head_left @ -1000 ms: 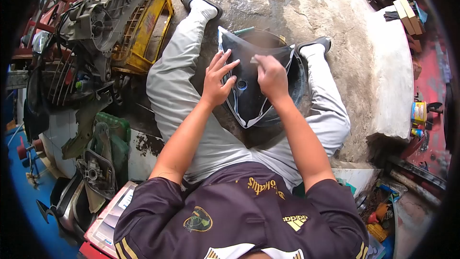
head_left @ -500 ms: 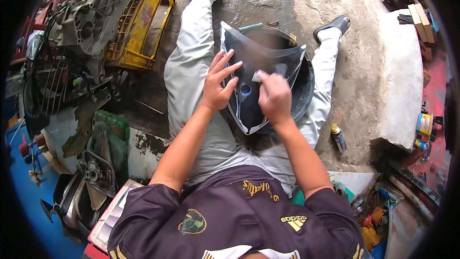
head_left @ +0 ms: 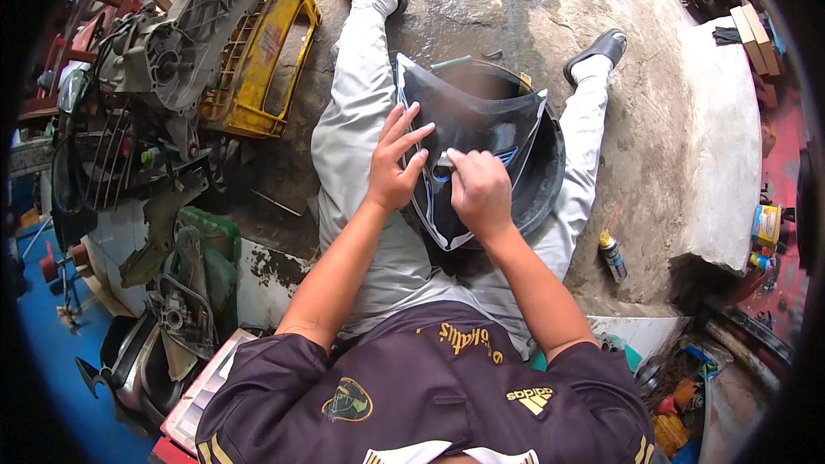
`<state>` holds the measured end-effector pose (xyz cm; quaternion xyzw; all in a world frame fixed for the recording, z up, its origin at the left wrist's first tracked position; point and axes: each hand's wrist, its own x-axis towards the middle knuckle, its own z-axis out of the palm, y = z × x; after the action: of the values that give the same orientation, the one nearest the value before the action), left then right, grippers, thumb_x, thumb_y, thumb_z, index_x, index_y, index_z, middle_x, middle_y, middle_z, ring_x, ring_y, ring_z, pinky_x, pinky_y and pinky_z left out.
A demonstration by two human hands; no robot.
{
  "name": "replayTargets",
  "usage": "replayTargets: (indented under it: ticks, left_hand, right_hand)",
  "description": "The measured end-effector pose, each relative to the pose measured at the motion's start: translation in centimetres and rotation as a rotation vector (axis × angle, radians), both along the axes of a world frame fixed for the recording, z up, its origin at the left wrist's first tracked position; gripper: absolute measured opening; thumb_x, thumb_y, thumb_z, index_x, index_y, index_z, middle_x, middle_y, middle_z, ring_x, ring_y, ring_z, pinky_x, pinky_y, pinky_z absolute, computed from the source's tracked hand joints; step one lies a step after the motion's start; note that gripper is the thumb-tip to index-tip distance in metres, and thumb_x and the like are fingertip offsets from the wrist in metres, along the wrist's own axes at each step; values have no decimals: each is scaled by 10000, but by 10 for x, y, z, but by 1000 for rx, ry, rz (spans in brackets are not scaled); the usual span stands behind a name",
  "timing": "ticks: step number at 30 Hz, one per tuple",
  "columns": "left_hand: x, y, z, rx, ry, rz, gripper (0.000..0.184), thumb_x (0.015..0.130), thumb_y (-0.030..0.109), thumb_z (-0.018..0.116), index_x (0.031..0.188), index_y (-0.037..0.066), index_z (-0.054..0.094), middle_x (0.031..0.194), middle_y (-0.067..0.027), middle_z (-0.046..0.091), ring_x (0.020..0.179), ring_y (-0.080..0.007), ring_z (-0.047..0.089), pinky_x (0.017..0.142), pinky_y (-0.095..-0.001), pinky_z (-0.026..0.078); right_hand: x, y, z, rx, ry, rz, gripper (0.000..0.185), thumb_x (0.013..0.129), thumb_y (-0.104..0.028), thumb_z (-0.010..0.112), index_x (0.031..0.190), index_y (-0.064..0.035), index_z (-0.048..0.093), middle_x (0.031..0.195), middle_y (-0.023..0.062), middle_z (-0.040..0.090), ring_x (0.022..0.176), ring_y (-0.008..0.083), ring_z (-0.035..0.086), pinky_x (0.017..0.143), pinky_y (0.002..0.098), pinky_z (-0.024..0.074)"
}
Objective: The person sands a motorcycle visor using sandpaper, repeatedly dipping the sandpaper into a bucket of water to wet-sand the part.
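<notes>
A black motorcycle body panel (head_left: 471, 113) with pale, scuffed edges rests tilted over a round black tub (head_left: 543, 174) between my legs. My left hand (head_left: 397, 159) lies on the panel's left edge, fingers spread. My right hand (head_left: 481, 193) is closed, thumb and fingers pinching a small pale piece (head_left: 444, 158) against the panel. That piece is too small to name for sure. It touches the surface just above a round hole (head_left: 442, 174), which is partly covered. Blue marks (head_left: 507, 156) show to the right of my right hand.
A yellow plastic crate (head_left: 273, 60) and a grey engine casing (head_left: 168, 56) stand at the left. A spray can (head_left: 613, 255) is on the concrete floor by my right leg. A green container (head_left: 210, 236) and a carburetor (head_left: 176, 314) sit lower left. A white ledge (head_left: 718, 146) runs along the right.
My right hand has moved left and slightly down over the panel, bringing the pale piece closer to the round hole. My left hand keeps its place on the edge. The whole view has shifted slightly.
</notes>
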<state>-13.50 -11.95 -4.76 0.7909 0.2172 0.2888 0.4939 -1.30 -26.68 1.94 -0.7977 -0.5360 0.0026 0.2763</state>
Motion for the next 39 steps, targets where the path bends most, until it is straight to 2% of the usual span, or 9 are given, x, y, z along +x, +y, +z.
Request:
replayTargets:
  ticks: [9, 11, 13, 21, 25, 27, 33, 35, 39]
  left_hand:
    - [2, -2, 7, 22, 21, -7, 454, 877, 76, 692, 1326, 123, 744, 1640, -130, 516, 1592, -377, 346, 1293, -480, 290]
    - [1, 1, 8, 51, 34, -14, 441, 880, 75, 693, 1317, 113, 726, 1644, -130, 507, 1593, -379, 342, 1294, -484, 285]
    - [2, 0, 10, 78, 68, -25, 467, 876, 69, 662, 1339, 100, 714, 1649, -155, 496, 1610, -378, 314, 1307, -486, 260]
    - [2, 1, 4, 68, 28, -25, 466, 885, 50, 681, 1343, 121, 725, 1645, -144, 503, 1594, -391, 335, 1296, -483, 285]
    - [3, -1, 5, 56, 43, -6, 459, 882, 52, 684, 1333, 120, 732, 1640, -144, 510, 1593, -386, 339, 1295, -482, 287]
    - [2, -1, 6, 42, 39, -7, 455, 881, 55, 686, 1328, 122, 737, 1636, -140, 515, 1592, -381, 341, 1294, -483, 290]
    - [2, 1, 1, 32, 16, -9, 455, 886, 66, 702, 1335, 134, 738, 1639, -124, 516, 1595, -375, 338, 1293, -486, 292]
    - [1, 1, 0, 31, 15, -12, 456, 887, 68, 705, 1337, 137, 738, 1639, -120, 517, 1595, -373, 337, 1293, -486, 292]
    - [2, 1, 1, 23, 8, -10, 459, 890, 63, 706, 1341, 144, 740, 1641, -108, 518, 1597, -363, 335, 1294, -482, 292]
  right_hand:
    - [15, 30, -5, 60, -83, -60, 220, 879, -102, 702, 1090, -43, 725, 857, 98, 651, 838, 305, 655, 759, 440, 502]
    - [2, 18, -3, -52, -42, -24, 259, 850, -53, 703, 1107, -29, 726, 878, 125, 677, 846, 327, 664, 778, 457, 518]
    - [-11, 5, -1, -63, -50, 27, 167, 875, -97, 685, 1033, -52, 711, 824, 89, 635, 817, 288, 647, 746, 428, 501]
    - [25, 19, -3, 7, -131, -82, 231, 886, -97, 704, 1111, -66, 746, 843, 83, 651, 818, 286, 650, 749, 428, 509]
    - [38, 32, -7, 74, -115, -56, 233, 893, -95, 692, 1119, -67, 737, 856, 85, 656, 821, 291, 649, 756, 436, 510]
    - [25, 25, -4, 10, -86, -19, 238, 873, -44, 696, 1109, -52, 727, 867, 123, 671, 838, 335, 657, 780, 464, 519]
    - [-4, -6, -3, -60, -33, 101, 242, 861, -33, 709, 1101, -51, 736, 863, 105, 650, 824, 317, 626, 758, 443, 503]
    - [7, 3, 0, -33, -131, 80, 231, 868, -88, 702, 1093, -75, 754, 861, 75, 626, 870, 290, 610, 767, 421, 506]
    - [42, 32, -2, 76, -219, -1, 234, 867, -67, 686, 1090, -72, 756, 874, 78, 628, 893, 306, 602, 802, 429, 511]
